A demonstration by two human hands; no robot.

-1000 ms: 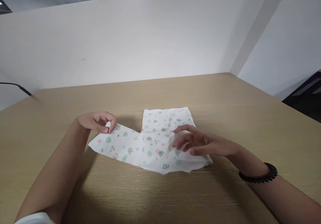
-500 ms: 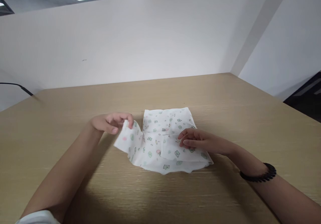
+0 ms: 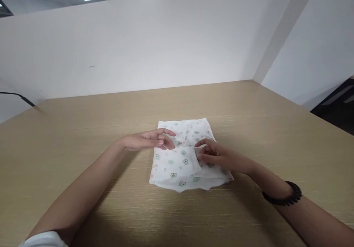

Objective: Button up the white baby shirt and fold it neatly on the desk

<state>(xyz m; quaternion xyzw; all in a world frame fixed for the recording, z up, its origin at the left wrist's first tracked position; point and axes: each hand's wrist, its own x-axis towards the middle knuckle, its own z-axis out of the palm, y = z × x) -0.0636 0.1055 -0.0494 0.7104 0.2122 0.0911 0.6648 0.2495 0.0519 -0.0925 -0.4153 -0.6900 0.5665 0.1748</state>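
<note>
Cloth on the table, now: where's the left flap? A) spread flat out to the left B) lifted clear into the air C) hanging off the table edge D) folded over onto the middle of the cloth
D: the cloth lies as a compact stack on the table, its flap laid across the middle, with the left hand and right hand resting on top.
</note>
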